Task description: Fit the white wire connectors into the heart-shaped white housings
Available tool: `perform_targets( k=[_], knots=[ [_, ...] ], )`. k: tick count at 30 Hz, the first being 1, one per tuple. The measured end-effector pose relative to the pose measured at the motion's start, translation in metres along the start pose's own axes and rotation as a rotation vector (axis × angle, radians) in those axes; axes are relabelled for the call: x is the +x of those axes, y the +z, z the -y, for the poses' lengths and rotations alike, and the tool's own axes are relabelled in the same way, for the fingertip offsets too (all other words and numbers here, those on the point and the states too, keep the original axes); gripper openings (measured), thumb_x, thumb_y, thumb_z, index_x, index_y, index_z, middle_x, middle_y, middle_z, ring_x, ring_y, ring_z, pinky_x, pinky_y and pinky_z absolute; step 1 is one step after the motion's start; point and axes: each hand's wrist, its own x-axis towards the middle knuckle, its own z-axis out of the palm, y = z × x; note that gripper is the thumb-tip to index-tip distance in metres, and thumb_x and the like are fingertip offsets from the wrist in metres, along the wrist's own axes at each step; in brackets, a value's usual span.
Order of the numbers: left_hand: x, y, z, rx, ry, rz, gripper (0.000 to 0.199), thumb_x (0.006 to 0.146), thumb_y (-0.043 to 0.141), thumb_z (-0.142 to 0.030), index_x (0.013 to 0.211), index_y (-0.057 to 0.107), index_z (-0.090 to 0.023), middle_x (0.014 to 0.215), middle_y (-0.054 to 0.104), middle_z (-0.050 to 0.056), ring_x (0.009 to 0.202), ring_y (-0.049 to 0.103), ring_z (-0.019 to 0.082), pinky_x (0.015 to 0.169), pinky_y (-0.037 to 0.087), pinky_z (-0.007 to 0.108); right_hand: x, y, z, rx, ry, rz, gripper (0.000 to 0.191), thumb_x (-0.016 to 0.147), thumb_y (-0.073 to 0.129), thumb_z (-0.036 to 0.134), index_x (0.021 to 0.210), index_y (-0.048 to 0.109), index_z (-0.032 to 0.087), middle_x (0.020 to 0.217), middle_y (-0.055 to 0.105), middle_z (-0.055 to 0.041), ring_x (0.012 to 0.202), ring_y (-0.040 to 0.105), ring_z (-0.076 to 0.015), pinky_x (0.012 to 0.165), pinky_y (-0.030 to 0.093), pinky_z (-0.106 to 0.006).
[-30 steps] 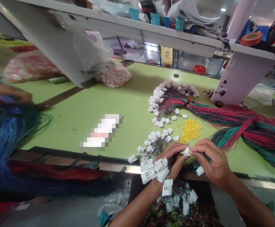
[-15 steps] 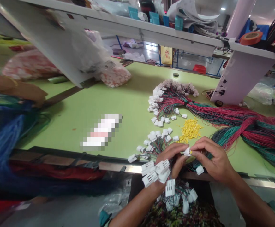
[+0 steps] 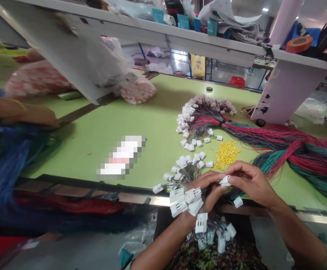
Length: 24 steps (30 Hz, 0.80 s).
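Note:
A small white wire connector [image 3: 225, 180] is pinched between the thumb and fingers of my left hand [image 3: 212, 187]. Thumb and index finger of my right hand [image 3: 253, 185] close on the same connector from the right; any small part under those fingertips is hidden. Wires with several white connectors [image 3: 193, 195] pass through or hang over my left hand, and more connectors [image 3: 221, 243] dangle below it in front of my lap. Just beyond my hands, a heap of tiny yellow pieces [image 3: 226, 153] lies on the green tabletop [image 3: 152, 131].
Behind the yellow heap lies a tied bundle of red, black and green wires [image 3: 244, 131] with white connectors. A pixelated pale patch [image 3: 122, 155] lies left. At far left a co-worker's hand [image 3: 36, 114] is over blue wires [image 3: 2, 165]. A shelf [image 3: 140, 26] spans the table.
My right fingers have shifted slightly left and closed further over the connector. The yellow bit seen at their tips before is now out of sight. The co-worker's hand and blue wires have moved.

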Motion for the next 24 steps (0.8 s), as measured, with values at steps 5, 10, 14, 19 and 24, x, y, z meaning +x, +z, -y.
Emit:
perform_targets(
  k=[5,10,14,19,24],
  knots=[
    [0.007,-0.005,-0.01,-0.031,-0.008,0.053,0.023,0.087,0.072,-0.026,0.11,0.077,-0.029,0.102,0.075,0.008,0.096,0.07,0.025,0.082,0.058,0.041,-0.01,-0.008,0.002,-0.369,-0.252,-0.094,0.015,0.092,0.069,0.024,0.106,0.071,0.026,0.101,0.069,-0.0039,0.094,0.066,-0.0187,0.083,0.054,-0.033],
    [0.016,-0.011,-0.01,-0.313,-0.334,-0.066,0.022,0.092,0.066,-0.039,0.103,0.076,-0.023,0.098,0.072,0.007,0.054,0.058,0.01,0.047,0.047,0.025,-0.042,-0.01,-0.009,-0.706,-0.14,0.233,0.027,0.086,0.058,0.008,0.103,0.071,0.025,0.09,0.066,-0.0032,0.078,0.063,-0.018,0.069,0.05,-0.03],
    [0.02,-0.006,-0.007,-0.386,-0.475,0.014,0.028,0.092,0.064,-0.046,0.101,0.073,-0.021,0.068,0.063,-0.001,0.04,0.034,0.006,0.038,0.025,0.022,-0.064,0.003,-0.013,-0.771,-0.12,0.525,0.018,0.083,0.063,0.009,0.092,0.072,0.022,0.086,0.068,-0.004,0.076,0.065,-0.0191,0.063,0.046,-0.028],
    [0.022,0.003,-0.02,-0.203,-0.401,0.231,0.028,0.095,0.058,-0.045,0.098,0.074,-0.022,0.067,0.064,0.001,0.054,0.054,0.015,0.048,0.041,0.027,-0.048,0.004,0.004,-0.605,-0.213,0.257,0.011,0.097,0.062,0.025,0.092,0.072,0.024,0.083,0.067,-0.0024,0.075,0.064,-0.0168,0.066,0.049,-0.028],
    [0.028,0.006,-0.036,-0.046,-0.119,0.267,0.026,0.087,0.065,-0.04,0.065,0.066,-0.026,0.059,0.062,0.001,0.053,0.056,0.019,0.05,0.048,0.031,-0.016,0.01,0.022,-0.492,-0.428,-0.085,0.029,0.093,0.067,0.024,0.121,0.066,0.032,0.109,0.071,-0.0058,0.1,0.066,-0.0231,0.085,0.055,-0.04]
  ],
)
